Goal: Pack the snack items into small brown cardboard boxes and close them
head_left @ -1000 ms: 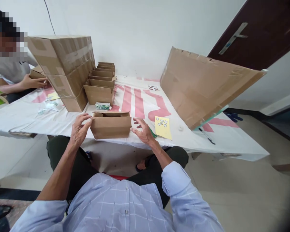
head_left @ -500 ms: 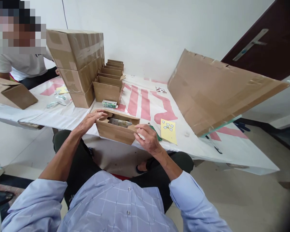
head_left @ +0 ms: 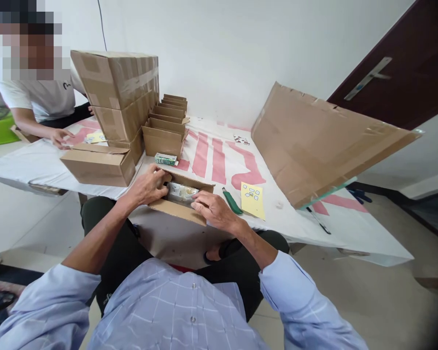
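In front of me at the table's edge is an open cardboard box (head_left: 178, 212), its long near side or flap leaning toward me. Inside lies an item in clear plastic wrap (head_left: 182, 191), grey-white at the left and yellowish at the right; its kind is not clear. My left hand (head_left: 149, 185) is closed over the box's left end, fingertips inside the rim. At the right end my right hand (head_left: 213, 210) has curled fingers on the rim, close to the wrapped item. A green utility knife (head_left: 232, 200) lies right of the box, beside a yellow printed sheet (head_left: 253, 200).
A closed carton (head_left: 98, 165) stands at left, before a tall stack of taped cartons (head_left: 113, 80). Behind my box are a small green-white box (head_left: 166, 159) and a row of open boxes (head_left: 164, 138). A large cardboard sheet (head_left: 324, 141) leans at right. A co-worker's hand (head_left: 60, 138) rests at far left.
Both hands have moved inward over the box, whose near side now leans outward, showing more of the wrapped item. The closed carton at left has shifted right, toward the stack. The co-worker's hand has appeared.
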`<act>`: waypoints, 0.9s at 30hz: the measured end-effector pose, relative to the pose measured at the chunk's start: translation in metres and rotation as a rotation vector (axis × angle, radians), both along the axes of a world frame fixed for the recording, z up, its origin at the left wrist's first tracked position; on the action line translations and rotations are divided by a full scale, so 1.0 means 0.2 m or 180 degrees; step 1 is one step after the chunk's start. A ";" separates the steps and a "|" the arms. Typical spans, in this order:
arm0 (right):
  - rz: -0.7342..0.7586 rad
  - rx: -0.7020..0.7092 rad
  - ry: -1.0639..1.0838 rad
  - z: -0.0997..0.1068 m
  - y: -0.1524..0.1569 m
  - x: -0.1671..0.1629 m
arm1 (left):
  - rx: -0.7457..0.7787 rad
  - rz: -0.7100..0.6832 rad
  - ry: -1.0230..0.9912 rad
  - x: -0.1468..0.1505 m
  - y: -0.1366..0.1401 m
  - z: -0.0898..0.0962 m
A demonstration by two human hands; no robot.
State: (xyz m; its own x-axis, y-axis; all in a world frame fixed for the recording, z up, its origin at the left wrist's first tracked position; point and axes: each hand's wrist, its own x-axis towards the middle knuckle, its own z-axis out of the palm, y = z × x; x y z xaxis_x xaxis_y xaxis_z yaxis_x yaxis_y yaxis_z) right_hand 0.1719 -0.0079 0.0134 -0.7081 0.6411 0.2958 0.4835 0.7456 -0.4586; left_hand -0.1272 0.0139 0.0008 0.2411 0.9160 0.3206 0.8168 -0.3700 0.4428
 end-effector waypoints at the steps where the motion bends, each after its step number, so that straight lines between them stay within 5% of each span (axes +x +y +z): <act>1: -0.0095 0.0127 -0.0204 0.01 0.01 -0.01 | 0.0072 -0.0039 -0.0055 0.01 -0.02 -0.01; 7: -0.0277 0.0913 -0.1542 0.07 0.02 -0.02 | 0.0398 -0.0048 -0.0659 -0.02 -0.10 -0.07; 13: -0.0878 0.1506 -0.1735 0.05 0.01 -0.02 | 0.0437 -0.0032 -0.0995 -0.01 -0.13 -0.10; 27: -0.1468 0.0846 -0.2903 0.22 0.06 -0.03 | 0.0363 -0.0080 -0.0931 0.05 -0.18 -0.12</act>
State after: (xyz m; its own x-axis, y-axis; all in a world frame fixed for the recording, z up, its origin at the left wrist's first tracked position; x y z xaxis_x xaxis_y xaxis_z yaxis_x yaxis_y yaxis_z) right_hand 0.1650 0.0048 0.0573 -0.4372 0.8977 -0.0554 0.8251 0.4248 0.3725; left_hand -0.1169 -0.0226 -0.0224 0.1455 0.8651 0.4800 0.6509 -0.4491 0.6121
